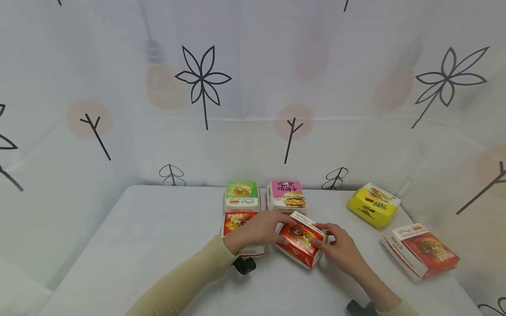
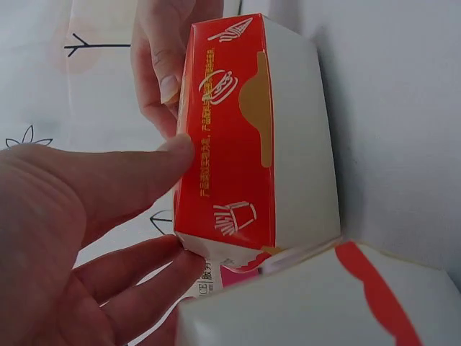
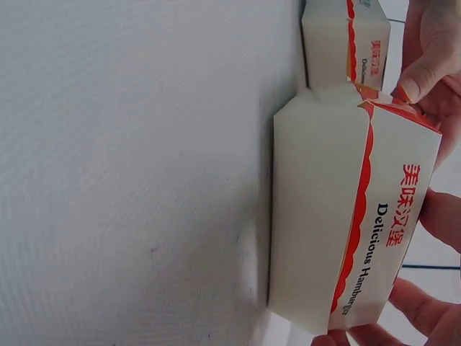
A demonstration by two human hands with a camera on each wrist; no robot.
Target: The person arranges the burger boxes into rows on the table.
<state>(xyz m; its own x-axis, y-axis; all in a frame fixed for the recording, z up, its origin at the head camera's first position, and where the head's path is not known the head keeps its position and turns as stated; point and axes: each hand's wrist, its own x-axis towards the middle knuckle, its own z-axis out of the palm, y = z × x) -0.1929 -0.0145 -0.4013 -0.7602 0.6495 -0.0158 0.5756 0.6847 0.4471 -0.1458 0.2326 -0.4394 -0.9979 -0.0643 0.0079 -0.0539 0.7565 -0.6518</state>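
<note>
Both hands hold a red-and-white hamburger box (image 1: 299, 240) that sits turned at an angle on the table. My left hand (image 1: 261, 228) has its thumb and fingers at the box's left end. On the opposite end, my right hand (image 1: 343, 251) grips with thumb at the front and fingers behind. In the right wrist view, the box's white side (image 3: 324, 216) rests close over the tabletop. Another red hamburger box (image 1: 237, 219) stands just left of it, partly hidden by the left hand and wrist.
Behind stand a green hamburger box (image 1: 241, 193) and a pink one (image 1: 286, 195) side by side. Further right lie a yellow box (image 1: 373, 205) and a red box (image 1: 424, 250) near the edge of the white table (image 1: 158, 228). A patterned curtain (image 1: 253, 145) hangs behind.
</note>
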